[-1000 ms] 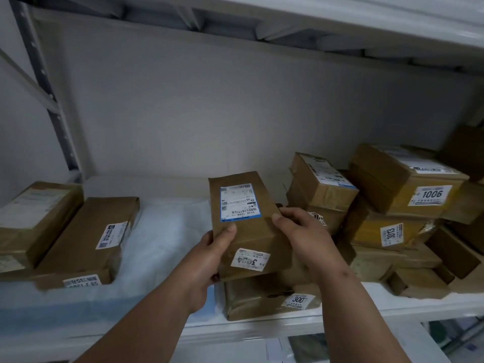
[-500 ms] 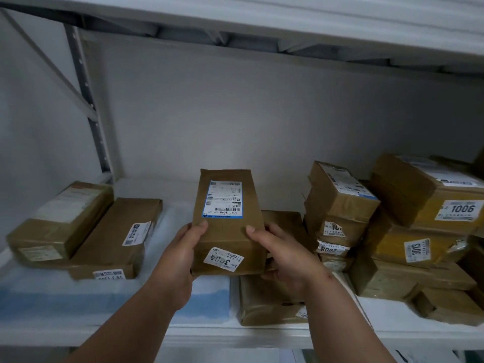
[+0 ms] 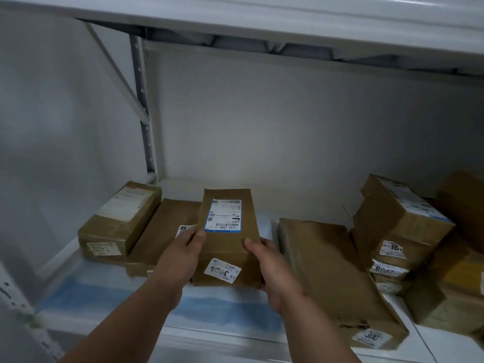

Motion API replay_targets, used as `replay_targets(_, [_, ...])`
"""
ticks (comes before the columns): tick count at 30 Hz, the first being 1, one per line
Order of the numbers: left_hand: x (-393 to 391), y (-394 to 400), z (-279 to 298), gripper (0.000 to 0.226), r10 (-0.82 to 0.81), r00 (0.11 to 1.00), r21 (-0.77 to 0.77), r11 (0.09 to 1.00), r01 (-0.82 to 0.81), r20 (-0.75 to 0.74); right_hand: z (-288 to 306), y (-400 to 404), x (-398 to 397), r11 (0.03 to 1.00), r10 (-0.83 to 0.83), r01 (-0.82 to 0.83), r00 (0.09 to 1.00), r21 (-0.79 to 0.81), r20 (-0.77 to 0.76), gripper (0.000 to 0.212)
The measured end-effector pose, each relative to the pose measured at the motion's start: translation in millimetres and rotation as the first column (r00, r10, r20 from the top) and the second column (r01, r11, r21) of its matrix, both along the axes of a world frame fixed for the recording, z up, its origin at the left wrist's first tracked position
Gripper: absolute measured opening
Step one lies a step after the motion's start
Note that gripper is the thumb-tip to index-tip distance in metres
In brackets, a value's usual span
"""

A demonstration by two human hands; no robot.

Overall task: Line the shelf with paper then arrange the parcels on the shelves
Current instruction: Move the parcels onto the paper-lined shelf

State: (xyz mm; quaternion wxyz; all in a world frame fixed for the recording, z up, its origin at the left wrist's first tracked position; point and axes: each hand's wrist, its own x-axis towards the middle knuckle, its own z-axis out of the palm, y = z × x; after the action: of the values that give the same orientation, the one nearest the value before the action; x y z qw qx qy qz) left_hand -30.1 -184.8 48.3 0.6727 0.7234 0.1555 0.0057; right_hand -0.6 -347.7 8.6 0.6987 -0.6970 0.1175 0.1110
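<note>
My left hand (image 3: pixel 183 254) and right hand (image 3: pixel 272 271) grip the parcel (image 3: pixel 229 237) by its sides, label up, probably to slot it beside the flat parcel (image 3: pixel 165 229) at nine o'clock on the paper (image 3: pixel 225 307).

Held parcel (image 3: pixel 228 239): matt brown kraft paper, slightly creased; white paper shipping label (image 3: pixel 224 216) with blue border, and a second white sticker (image 3: pixel 222 270) at its 6 o'clock. Parcels at 9 o'clock (image 3: pixel 119 221) and 3 o'clock (image 3: pixel 400 218): brown cardboard wrapped in glossy tape. Flat parcel (image 3: pixel 332 273): wrinkled matt brown paper. Shelf liner (image 3: pixel 104 289): thin white and blue paper. Shelf frame (image 3: pixel 142 106): white painted metal, smooth, perforated upright.
</note>
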Motion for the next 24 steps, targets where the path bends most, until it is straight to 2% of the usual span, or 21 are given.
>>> replay_targets(2, [1.7,6.8,-4.4,0.017,-0.03,1.0,0.037,0.999,0.03,0.007,-8.4,7.1,1.1,1.0,-0.004,0.004,1.0,-0.017,-0.026,0.048])
replay_targets(6, [8.0,19.0,-12.1,0.039,-0.103,0.994,0.123,0.987,0.106,-0.035,-20.2,17.6,1.3,0.999,-0.034,0.032,0.998,-0.035,-0.052,0.037])
replay_targets(10, [16.3,28.4,-18.9,0.046,-0.156,0.986,0.199,0.966,0.166,-0.066,-19.0,23.0,-1.4,0.996,-0.027,0.022,0.998,-0.088,-0.05,0.041])
replay_targets(13, [18.4,31.0,-19.6,0.046,-0.151,0.986,0.224,0.961,0.163,-0.068,-12.4,24.6,-1.0,0.991,-0.02,0.015,0.999,-0.133,-0.037,0.035])
replay_targets(17, [20.3,33.4,-24.5,0.044,-0.143,0.989,0.198,0.969,0.149,-0.046,-7.3,25.4,-1.4,0.991,-0.031,0.026,0.999,-0.133,-0.035,0.034])
replay_targets(24, [26.1,33.3,-20.6,0.038,-0.123,0.989,0.096,0.989,0.114,0.085,-1.3,28.7,-1.4,0.985,-0.17,0.171,0.985,-0.006,0.037,0.03])
